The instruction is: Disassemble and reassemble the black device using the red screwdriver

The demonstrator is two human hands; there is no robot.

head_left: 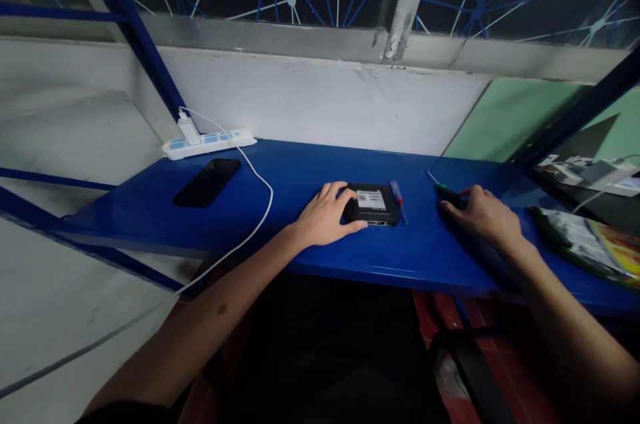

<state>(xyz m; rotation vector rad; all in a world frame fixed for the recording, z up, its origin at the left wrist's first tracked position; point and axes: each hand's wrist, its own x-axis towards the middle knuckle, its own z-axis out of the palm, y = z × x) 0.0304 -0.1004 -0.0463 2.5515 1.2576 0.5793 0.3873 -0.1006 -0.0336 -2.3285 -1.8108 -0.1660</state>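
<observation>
A small black box (pixel 373 204) with a white label lies flat on the blue table (pixel 300 177). My left hand (pixel 327 214) rests on its left side, thumb along the front edge and fingers over the top, gripping it. Just right of the box lies a thin screwdriver with a red and blue handle (pixel 397 196). My right hand (pixel 483 214) lies further right, fingers curled onto a dark screwdriver with a green tip (pixel 447 194), whose thin shaft points toward the back.
A white power strip (pixel 207 143) with a plugged charger sits at the back left; its white cable (pixel 260 211) runs over the front edge. A black phone (pixel 207 182) lies near it. A colourful plastic bag (pixel 590 244) lies at the right edge.
</observation>
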